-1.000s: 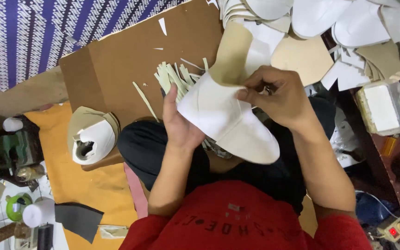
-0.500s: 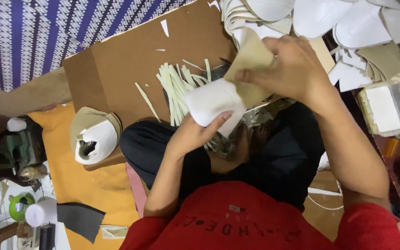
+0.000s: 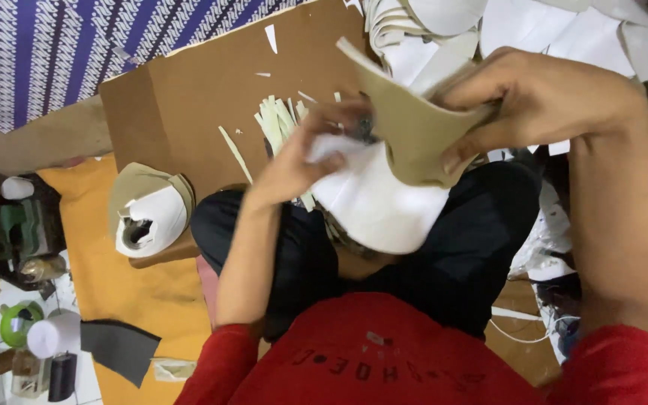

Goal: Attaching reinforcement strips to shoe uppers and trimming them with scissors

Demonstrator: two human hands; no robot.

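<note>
**Op A:** Status, hands pls.

**Op B:** From my remote feed: left hand [image 3: 294, 161] is up at centre frame, fingers curled closed round the top edge of the white shoe-shaped piece [image 3: 384, 202]. The piece sits over the lap, above the black trousers [image 3: 459, 262], held off the board. I read that grip as a steadying one: it keeps the white piece from turning.

**Op A:** Right?

**Op B:** Right hand [image 3: 541, 97] is pinched shut on the tan cut panel [image 3: 414, 139], thumb under, fingers over the far edge. The panel lies bent over the white piece's upper end, touching it. Prob. held curved so it follows the form's shape. Motion blur at the left fingertips, so exact contact pts there: cannot tell.

**Op A:** Surroundings?

**Op B:** Brown cardboard sheet [image 3: 189, 105] ahead w/ pale offcut strips [image 3: 279, 120] just beside the hands, likely trimmings. A second tan-and-white shoe piece [image 3: 148, 210] rests at the board's near-left corner, well apart from the hands. Stack of white cut pieces [image 3: 444, 30] at top, near the right hand, within reach. Orange mat [image 3: 106, 277] lower left; thread spools [image 3: 50, 337] beyond it.
</note>
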